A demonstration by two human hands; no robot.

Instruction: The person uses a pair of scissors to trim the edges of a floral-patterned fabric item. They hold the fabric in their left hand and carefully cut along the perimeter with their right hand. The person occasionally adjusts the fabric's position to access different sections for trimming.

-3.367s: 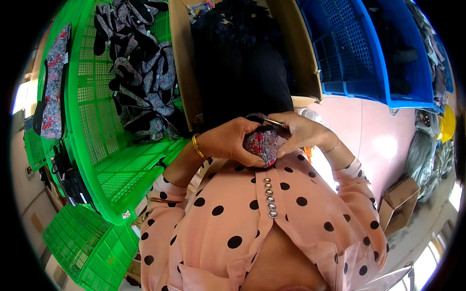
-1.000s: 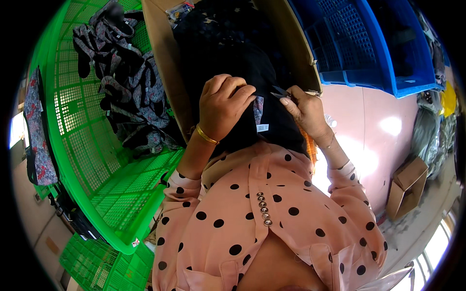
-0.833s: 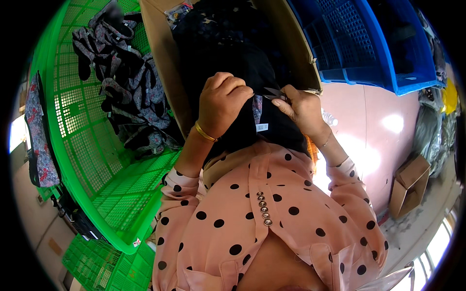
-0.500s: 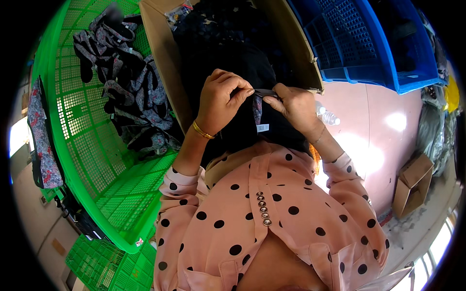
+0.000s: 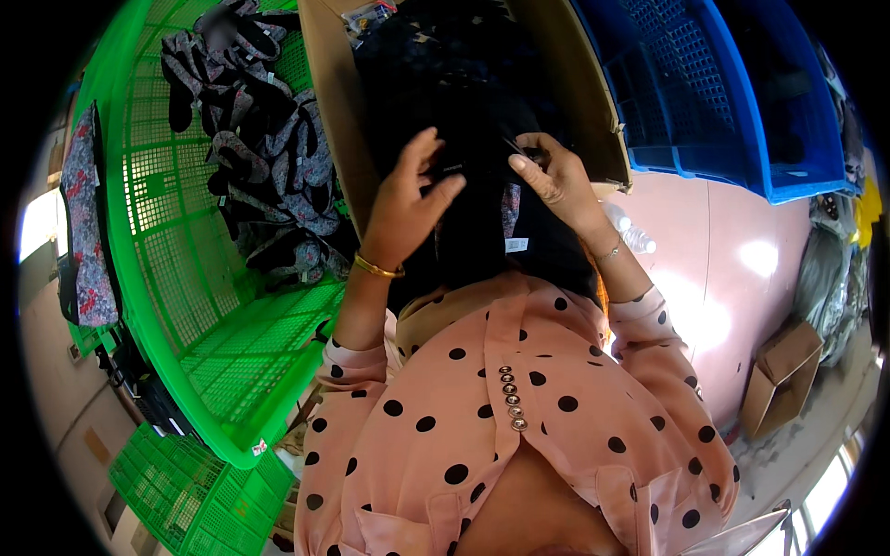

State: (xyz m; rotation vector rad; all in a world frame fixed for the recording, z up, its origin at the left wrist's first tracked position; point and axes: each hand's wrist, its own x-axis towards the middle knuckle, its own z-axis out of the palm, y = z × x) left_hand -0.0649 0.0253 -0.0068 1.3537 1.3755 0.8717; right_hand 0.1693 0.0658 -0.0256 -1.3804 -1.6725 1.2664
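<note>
Change: half a second ago I see both hands pinched together on the black fabric garment; now the left hand lifts off, fingers spread.
Right hand: thumb and fingers pinch the garment's upper edge.
Garment location: hanging before my chest, over the open brown cardboard box.
Meaning: I judge the grip is being reset.
Count: two hands, one garment, one white tag, two green plastic crates, one blue crate.
</note>
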